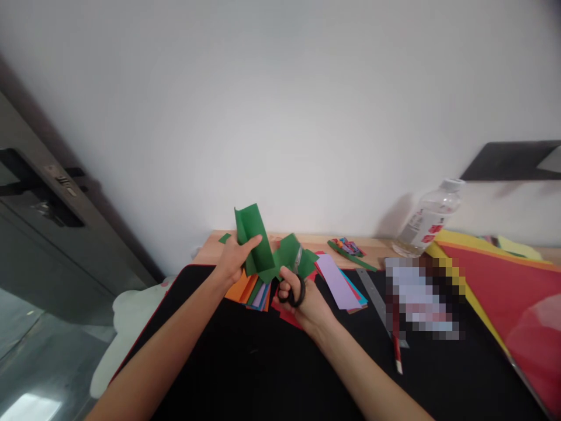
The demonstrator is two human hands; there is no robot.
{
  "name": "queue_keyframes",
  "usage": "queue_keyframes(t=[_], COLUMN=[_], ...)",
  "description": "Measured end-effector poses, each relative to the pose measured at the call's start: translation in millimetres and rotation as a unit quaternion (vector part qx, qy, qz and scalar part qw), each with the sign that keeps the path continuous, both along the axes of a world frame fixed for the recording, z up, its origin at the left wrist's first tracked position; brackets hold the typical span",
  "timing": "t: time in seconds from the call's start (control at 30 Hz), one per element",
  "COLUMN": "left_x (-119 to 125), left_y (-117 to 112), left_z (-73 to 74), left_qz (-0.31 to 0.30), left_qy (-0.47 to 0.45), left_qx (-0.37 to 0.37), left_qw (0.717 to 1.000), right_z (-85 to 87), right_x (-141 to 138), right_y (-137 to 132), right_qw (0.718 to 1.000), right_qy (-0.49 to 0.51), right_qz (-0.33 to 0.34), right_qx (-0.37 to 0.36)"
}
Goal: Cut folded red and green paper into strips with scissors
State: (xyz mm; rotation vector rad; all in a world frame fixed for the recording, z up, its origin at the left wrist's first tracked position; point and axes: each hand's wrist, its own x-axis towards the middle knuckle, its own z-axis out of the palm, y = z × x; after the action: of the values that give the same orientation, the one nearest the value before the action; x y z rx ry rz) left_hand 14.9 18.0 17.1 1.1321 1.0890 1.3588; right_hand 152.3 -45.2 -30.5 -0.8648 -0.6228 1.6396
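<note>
My left hand [236, 255] grips a folded sheet of green paper [258, 237], thumb on its front face, holding it up above the table. In my right hand [302, 301] is a pair of scissors [298, 286] with black handles, fingers closed through the loops. The blades point up and away, beside green paper pieces [287, 251] to the right of the folded sheet. Whether the blades are cutting into the paper I cannot tell. Below my left hand lie orange and other coloured strips [248, 290]. Red paper [291, 318] shows under my right hand.
Lilac and blue strips [335, 280] lie right of my hands on the black mat [245, 362]. Beyond are a metal ruler [374, 295], a red pen [397, 351], a small colourful pile [348, 245], a leaning plastic bottle [432, 219] and large coloured sheets [495, 292]. A wall rises behind.
</note>
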Motion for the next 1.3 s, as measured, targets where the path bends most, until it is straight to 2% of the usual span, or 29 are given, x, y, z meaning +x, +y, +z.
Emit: queue_keyframes(t=[0.13, 0.2, 0.33, 0.4, 0.47, 0.5, 0.53, 0.57, 0.67, 0.7, 0.73, 0.8, 0.83, 0.9, 0.97, 1.1, 1.3], left_x=[-11.3, -16.4, -26.9, -29.7, -29.1, -27.7, -25.8, -23.7, -18.7, -17.7, -16.9, -14.9, -13.3, -8.9, -4.0, 2.7, -5.0], left_y=[-1.4, -5.5, -14.3, -17.6, -19.9, -20.7, -21.3, -21.5, -19.7, -18.5, -17.5, -17.4, -18.8, -24.0, -30.5, -35.9, -18.9], left_z=[-19.0, -21.8, -15.1, -11.4, -10.9, -11.7, -12.8, -13.8, -14.1, -13.2, -11.9, -9.7, -9.1, -9.6, -11.8, -20.2, -33.1], left_qz=[0.021, 0.033, -0.026, -0.054, -0.066, -0.061, -0.049, -0.026, 0.049, 0.036, -0.013, -0.16, -0.2, -0.244, -0.25, -0.209, -0.147], left_qy=[0.01, 0.08, 0.23, 0.308, 0.368, 0.375, 0.364, 0.334, 0.146, 0.078, 0.028, -0.045, -0.073, -0.093, -0.081, -0.044, -0.1], left_qx=[0.034, 0.123, 0.278, 0.351, 0.401, 0.404, 0.394, 0.371, 0.242, 0.185, 0.123, 0.008, -0.023, -0.037, -0.037, -0.027, -0.04], left_qw=[0.999, 0.989, 0.932, 0.882, 0.836, 0.832, 0.843, 0.866, 0.958, 0.979, 0.992, 0.986, 0.977, 0.965, 0.964, 0.976, 0.983], right_z=[2.2, 7.5, 22.0, 25.3, 23.4, 20.9, 18.0, 15.1, 9.5, 8.7, 8.2, 6.6, 5.3, 1.7, -2.5, -7.1, -4.4], right_x=[-9.2, -12.9, -10.1, -3.1, 4.6, 7.6, 9.8, 11.0, 10.5, 9.9, 9.5, 9.7, 10.2, 11.2, 11.4, 8.8, 9.1], right_y=[-5.9, -9.7, -13.7, -11.8, -7.7, -5.4, -3.2, -1.4, 1.9, 2.4, 2.9, 4.1, 4.8, 6.1, 6.6, 4.5, 1.3], right_qw=[0.973, 0.967, 0.979, 0.984, 0.989, 0.993, 0.996, 0.999, 0.987, 0.981, 0.976, 0.971, 0.969, 0.963, 0.956, 0.945, 0.935], right_qy=[0.142, 0.158, 0.148, 0.146, 0.117, 0.086, 0.046, 0.002, -0.115, -0.139, -0.153, -0.165, -0.172, -0.193, -0.22, -0.259, -0.287], right_qz=[0.027, 0.042, 0.073, 0.075, 0.086, 0.083, 0.073, 0.042, -0.059, -0.082, -0.098, -0.119, -0.131, -0.148, -0.154, -0.148, -0.128], right_qx=[-0.18, -0.195, -0.119, -0.07, -0.03, -0.014, 0.0, 0.02, 0.094, 0.111, 0.122, 0.126, 0.122, 0.114, 0.115, 0.137, 0.162])
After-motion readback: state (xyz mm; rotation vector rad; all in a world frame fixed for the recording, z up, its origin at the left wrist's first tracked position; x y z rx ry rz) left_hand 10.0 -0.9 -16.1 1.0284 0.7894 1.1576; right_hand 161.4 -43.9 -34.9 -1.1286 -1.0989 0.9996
